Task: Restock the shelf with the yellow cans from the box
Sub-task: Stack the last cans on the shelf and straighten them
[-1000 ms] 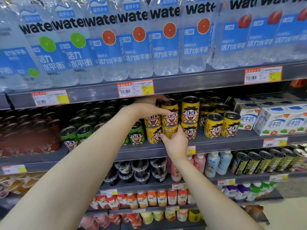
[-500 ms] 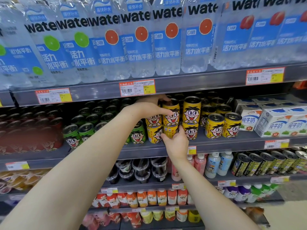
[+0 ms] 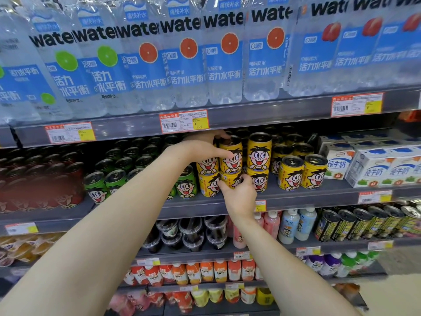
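Yellow upper can (image 3: pixel 230 153) stacked on lower can (image 3: pixel 229 179), middle shelf (image 3: pixel 319 193) | left hand (image 3: pixel 205 148) clasped upper can's wall; right hand (image 3: pixel 238 192) steadied lower | likely rigid, smooth, full-heavy; best gripped mid-wall, stack could topple.

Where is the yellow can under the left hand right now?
In the head view, the upper yellow can sits centre frame on the middle shelf, stacked on another yellow can that the right hand steadies, with the left hand gripping its top.
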`<control>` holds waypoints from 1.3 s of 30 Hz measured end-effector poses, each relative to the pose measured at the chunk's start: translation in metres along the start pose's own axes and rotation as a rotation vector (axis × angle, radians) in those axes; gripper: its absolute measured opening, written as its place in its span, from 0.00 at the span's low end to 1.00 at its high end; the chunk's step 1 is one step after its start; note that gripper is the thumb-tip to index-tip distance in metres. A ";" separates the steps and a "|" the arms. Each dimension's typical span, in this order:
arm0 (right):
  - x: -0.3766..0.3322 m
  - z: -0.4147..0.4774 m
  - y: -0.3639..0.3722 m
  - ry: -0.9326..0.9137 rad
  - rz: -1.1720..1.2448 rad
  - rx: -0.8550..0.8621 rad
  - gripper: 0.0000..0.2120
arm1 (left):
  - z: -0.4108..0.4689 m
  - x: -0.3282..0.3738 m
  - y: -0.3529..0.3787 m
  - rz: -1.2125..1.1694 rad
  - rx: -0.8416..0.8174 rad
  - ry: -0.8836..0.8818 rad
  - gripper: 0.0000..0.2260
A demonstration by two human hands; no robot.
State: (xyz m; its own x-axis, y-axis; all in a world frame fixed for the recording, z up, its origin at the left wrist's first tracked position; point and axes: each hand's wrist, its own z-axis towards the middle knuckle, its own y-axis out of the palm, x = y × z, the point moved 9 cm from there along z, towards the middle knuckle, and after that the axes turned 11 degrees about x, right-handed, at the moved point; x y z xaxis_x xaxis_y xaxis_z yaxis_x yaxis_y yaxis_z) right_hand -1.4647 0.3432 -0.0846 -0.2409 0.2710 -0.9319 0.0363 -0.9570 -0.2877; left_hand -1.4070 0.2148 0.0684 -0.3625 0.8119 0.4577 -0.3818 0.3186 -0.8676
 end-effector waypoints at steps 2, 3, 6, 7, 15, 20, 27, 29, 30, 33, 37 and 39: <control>0.000 -0.001 0.005 -0.043 -0.016 -0.040 0.24 | 0.000 -0.001 0.000 -0.007 0.001 -0.009 0.31; 0.000 -0.001 0.005 -0.049 -0.021 -0.041 0.22 | -0.001 -0.002 0.000 -0.009 0.004 -0.013 0.31; 0.001 0.001 -0.004 -0.003 0.016 0.009 0.25 | -0.002 -0.001 0.000 -0.022 0.012 -0.017 0.31; 0.002 0.000 -0.005 0.021 0.021 0.022 0.29 | -0.002 0.000 0.000 -0.022 0.015 -0.019 0.31; -0.004 -0.008 0.003 -0.046 0.027 -0.015 0.31 | -0.004 -0.001 -0.001 -0.036 0.002 -0.042 0.30; 0.002 -0.007 0.003 -0.012 0.038 -0.013 0.28 | -0.004 -0.001 -0.002 -0.053 0.017 -0.051 0.30; 0.010 -0.007 -0.002 0.060 0.055 0.030 0.28 | -0.003 -0.002 -0.001 -0.049 0.001 -0.067 0.30; 0.008 -0.007 0.002 0.031 0.040 0.014 0.30 | -0.003 -0.003 -0.001 -0.047 -0.001 -0.065 0.31; 0.006 -0.007 0.006 0.005 0.020 -0.001 0.31 | -0.003 -0.003 -0.001 -0.047 -0.004 -0.064 0.31; 0.002 -0.005 0.007 -0.024 0.005 -0.023 0.26 | -0.003 -0.003 -0.001 -0.052 -0.009 -0.068 0.31; 0.003 -0.007 -0.003 0.088 0.083 0.023 0.25 | -0.003 0.000 -0.001 -0.069 0.002 -0.057 0.29; 0.003 -0.011 -0.003 0.145 0.094 0.070 0.24 | -0.002 0.004 0.002 -0.043 0.009 -0.037 0.30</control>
State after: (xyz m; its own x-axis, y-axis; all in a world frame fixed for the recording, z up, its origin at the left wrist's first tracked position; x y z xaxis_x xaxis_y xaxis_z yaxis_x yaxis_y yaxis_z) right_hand -1.4547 0.3482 -0.0888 -0.0969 0.1875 -0.9775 -0.0165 -0.9823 -0.1868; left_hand -1.4079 0.2197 0.0683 -0.3764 0.7792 0.5012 -0.4054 0.3479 -0.8453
